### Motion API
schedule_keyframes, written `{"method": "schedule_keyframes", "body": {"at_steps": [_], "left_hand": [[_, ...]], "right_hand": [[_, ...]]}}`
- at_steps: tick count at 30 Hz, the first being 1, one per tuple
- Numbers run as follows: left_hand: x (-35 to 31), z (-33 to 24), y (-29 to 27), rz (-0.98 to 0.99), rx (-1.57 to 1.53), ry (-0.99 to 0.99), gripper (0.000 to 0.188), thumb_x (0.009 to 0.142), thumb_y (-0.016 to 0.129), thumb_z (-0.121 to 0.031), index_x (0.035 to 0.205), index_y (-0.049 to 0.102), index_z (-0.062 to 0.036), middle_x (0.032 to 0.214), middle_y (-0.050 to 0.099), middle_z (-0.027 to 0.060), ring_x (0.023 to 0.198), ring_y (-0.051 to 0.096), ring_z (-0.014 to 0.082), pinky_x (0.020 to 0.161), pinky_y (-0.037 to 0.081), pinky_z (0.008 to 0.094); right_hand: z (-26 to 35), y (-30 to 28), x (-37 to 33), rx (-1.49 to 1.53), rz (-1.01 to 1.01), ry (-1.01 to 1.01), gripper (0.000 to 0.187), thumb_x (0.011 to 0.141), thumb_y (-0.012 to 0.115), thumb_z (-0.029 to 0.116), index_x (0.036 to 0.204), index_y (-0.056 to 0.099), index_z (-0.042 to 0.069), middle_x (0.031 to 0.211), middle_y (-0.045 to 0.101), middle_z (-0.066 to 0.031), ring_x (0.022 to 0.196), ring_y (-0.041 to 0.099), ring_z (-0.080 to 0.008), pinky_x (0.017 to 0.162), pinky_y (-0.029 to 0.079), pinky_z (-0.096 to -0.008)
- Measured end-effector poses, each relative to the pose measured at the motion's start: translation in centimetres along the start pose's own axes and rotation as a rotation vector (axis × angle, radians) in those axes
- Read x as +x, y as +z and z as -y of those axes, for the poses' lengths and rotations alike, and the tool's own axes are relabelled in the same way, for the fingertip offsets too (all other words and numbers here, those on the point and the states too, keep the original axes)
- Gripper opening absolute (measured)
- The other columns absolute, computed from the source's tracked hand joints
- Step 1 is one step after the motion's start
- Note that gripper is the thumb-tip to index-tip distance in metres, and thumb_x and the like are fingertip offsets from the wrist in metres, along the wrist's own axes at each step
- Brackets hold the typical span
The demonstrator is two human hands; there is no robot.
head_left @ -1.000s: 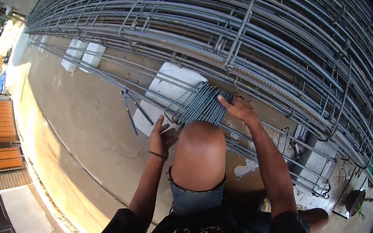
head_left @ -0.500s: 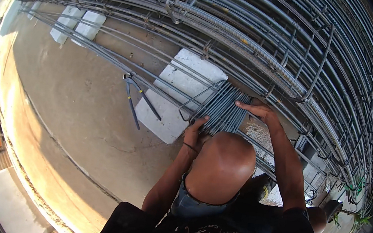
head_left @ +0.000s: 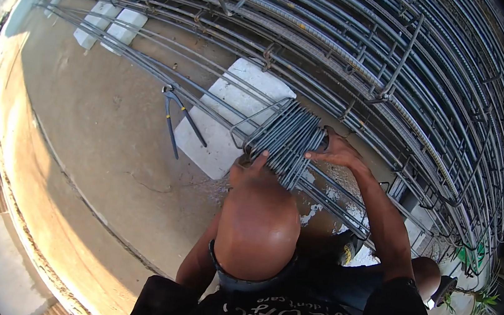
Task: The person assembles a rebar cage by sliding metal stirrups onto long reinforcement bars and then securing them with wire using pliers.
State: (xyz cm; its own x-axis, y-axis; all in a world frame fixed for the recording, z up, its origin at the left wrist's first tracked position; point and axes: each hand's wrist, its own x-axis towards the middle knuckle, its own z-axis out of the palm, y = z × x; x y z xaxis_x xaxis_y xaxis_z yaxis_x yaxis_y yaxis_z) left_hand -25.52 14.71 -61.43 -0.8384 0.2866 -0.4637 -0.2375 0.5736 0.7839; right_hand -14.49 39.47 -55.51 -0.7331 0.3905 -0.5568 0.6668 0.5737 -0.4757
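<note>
A tight row of rectangular steel stirrups (head_left: 286, 138) encircles several long rebars (head_left: 203, 96), above a white block. My left hand (head_left: 252, 169) closes on the near left side of this bundle, its thumb pressed on the bars; my bent knee hides part of the hand and wrist. At the far right side my right hand (head_left: 338, 150) grips the bundle, thumb on top and fingers wrapped over the outer edge. One stirrup (head_left: 244, 132) stands slightly apart at the left end of the row. Pincers (head_left: 175, 120) with dark and yellow handles lean against the rebars, left of the bundle.
A large stack of tied rebar cages (head_left: 342, 36) fills the far side, its bars running left to right. White blocks (head_left: 124, 30) support the long rebars on a concrete floor (head_left: 110, 134). Green leaves (head_left: 486, 298) show at the lower right.
The bundle and both hands appear a little further left and lower in view, as does the scene around them. The stirrups look more fanned, and my knee now covers more of my left hand.
</note>
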Motion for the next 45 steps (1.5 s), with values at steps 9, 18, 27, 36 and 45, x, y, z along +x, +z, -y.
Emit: {"method": "schedule_keyframes", "body": {"at_steps": [9,18,27,36,45], "left_hand": [[6.1,-9.2,-2.2,-0.202,0.63,0.847,0.056,0.072,0.069,-0.051,0.095,0.065,0.0005,0.088,0.067,0.0174,0.082,0.062,0.0356,0.081,0.047,0.0447],[9.1,-15.0,2.3,0.459,0.9,0.275,0.083,0.06,0.07,-0.068,0.098,0.064,0.0046,0.101,0.065,0.0221,0.098,0.062,0.031,0.086,0.047,0.0374],[12.4,-13.5,2.8,0.721,0.613,0.111,0.082,0.049,0.088,-0.046,0.093,0.059,0.0168,0.094,0.062,0.0274,0.088,0.062,0.0309,0.076,0.048,0.0375],[10.4,-12.3,2.2,0.731,0.381,0.055,0.046,0.067,0.082,-0.028,0.088,0.066,0.0099,0.085,0.067,0.0147,0.075,0.061,0.0176,0.068,0.046,0.0281],[9.5,-14.5,2.3,0.745,0.509,0.03,0.032,0.072,0.079,-0.021,0.091,0.065,0.0008,0.083,0.065,0.0035,0.077,0.056,0.012,0.075,0.043,0.0285]], "right_hand": [[2.2,2.7,-5.1,-0.122,-0.365,0.099,0.085,0.063,0.076,0.054,0.118,0.049,-0.004,0.114,0.051,-0.0263,0.111,0.05,-0.0394,0.088,0.047,-0.0457],[2.4,1.9,-8.3,-0.272,-0.339,0.005,0.067,0.056,0.083,0.045,0.098,0.064,-0.003,0.107,0.051,-0.022,0.106,0.051,-0.0374,0.084,0.048,-0.0443],[-0.3,2.9,-4.6,0.511,0.443,0.0,0.086,0.067,0.071,0.064,0.113,0.058,-0.006,0.11,0.06,-0.0223,0.102,0.059,-0.0286,0.086,0.046,-0.0365],[4.7,4.3,-2.3,0.916,-0.088,0.085,0.054,0.085,0.065,0.04,0.113,0.058,-0.005,0.106,0.063,-0.0178,0.099,0.058,-0.0265,0.085,0.044,-0.0348],[3.1,6.4,2.0,1.088,-0.039,0.24,0.079,0.072,0.072,0.051,0.116,0.052,-0.011,0.118,0.057,-0.025,0.112,0.054,-0.0314,0.088,0.045,-0.0399]]}}
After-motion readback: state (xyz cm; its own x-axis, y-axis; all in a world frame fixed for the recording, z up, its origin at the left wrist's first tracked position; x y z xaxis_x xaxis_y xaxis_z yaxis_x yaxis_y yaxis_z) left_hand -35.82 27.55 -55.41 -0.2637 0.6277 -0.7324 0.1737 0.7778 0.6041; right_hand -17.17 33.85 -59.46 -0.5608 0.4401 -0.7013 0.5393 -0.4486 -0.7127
